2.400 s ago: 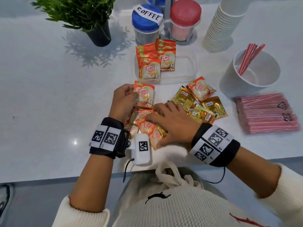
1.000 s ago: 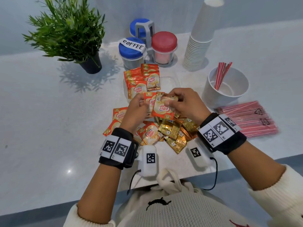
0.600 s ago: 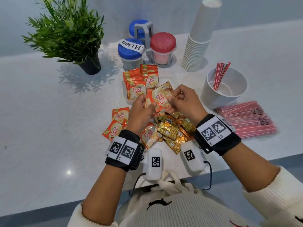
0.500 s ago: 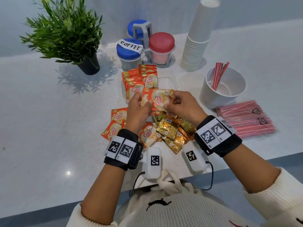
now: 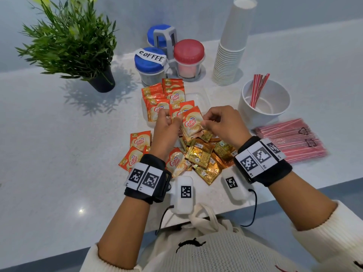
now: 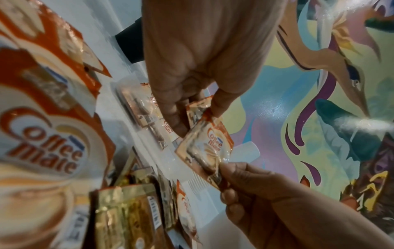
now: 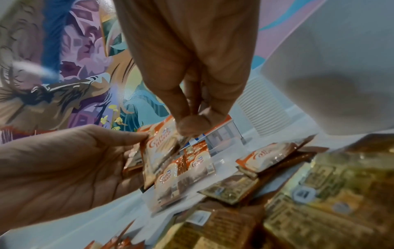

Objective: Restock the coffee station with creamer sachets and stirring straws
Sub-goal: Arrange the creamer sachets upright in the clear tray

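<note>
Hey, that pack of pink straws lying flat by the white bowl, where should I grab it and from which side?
Best guess: take the straw pack across its middle, from above. It lies flat on the counter with its long sides free, and the white bowl crowds the far end, so thumb and fingers can close over the narrow width.

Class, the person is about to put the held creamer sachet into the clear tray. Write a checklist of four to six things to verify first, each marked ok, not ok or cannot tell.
1. Sachet held: ok; left hand and right hand each pinch an edge.
2. Printed side faces up: ok.
3. Sachet lifted off the loose pile: ok.
4. Room in the tray: ok; its right part looks bare, with sachets standing at the left.
5. Left hand also grips other sachets: cannot tell how many.
6. Sachet sealed and undamaged: cannot tell.
</note>
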